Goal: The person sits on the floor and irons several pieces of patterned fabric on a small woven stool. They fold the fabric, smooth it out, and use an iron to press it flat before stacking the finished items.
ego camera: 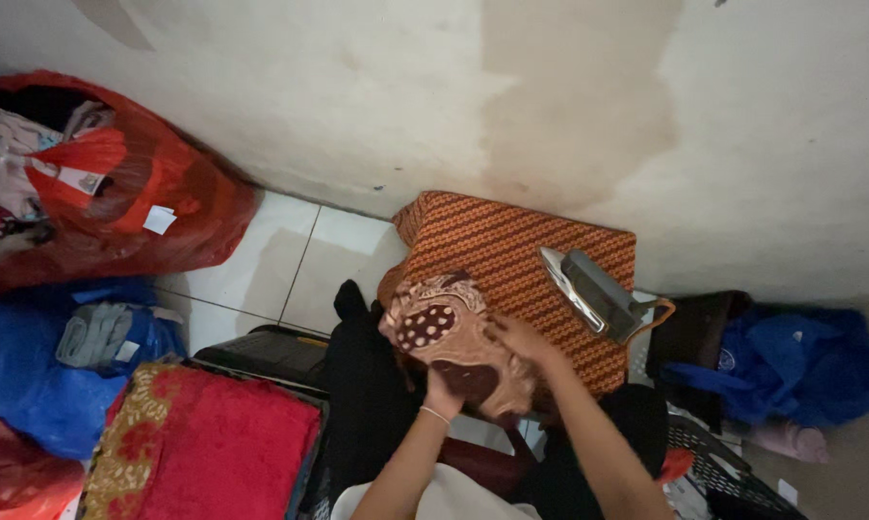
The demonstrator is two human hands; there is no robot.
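Brown patterned cloth (453,332), printed with cream swirls and a dark red dotted patch, is gathered up between both of the person's bare hands. Left hand (444,393), with a thin band at the wrist, grips the cloth from underneath, fingers closed into its folds. Right hand (516,337) pinches its upper edge from the right side, so the two hands sit close together, each clamped on the fabric, holding it bunched above the work surface rather than spread flat.

Just behind the cloth lies a padded board covered in orange patterned fabric (492,241), set on the floor against a stained pale wall (569,106). A grey clothes iron (593,292) rests tipped on the board's right part, soleplate off the cover and well apart from the hands.

Dark garments (367,385) hang to the left. Farther left sit a red towel (222,453), blue bags (30,366) and a red plastic bag (116,183) stuffed with clothing. Blue fabric (800,366) lies at right.
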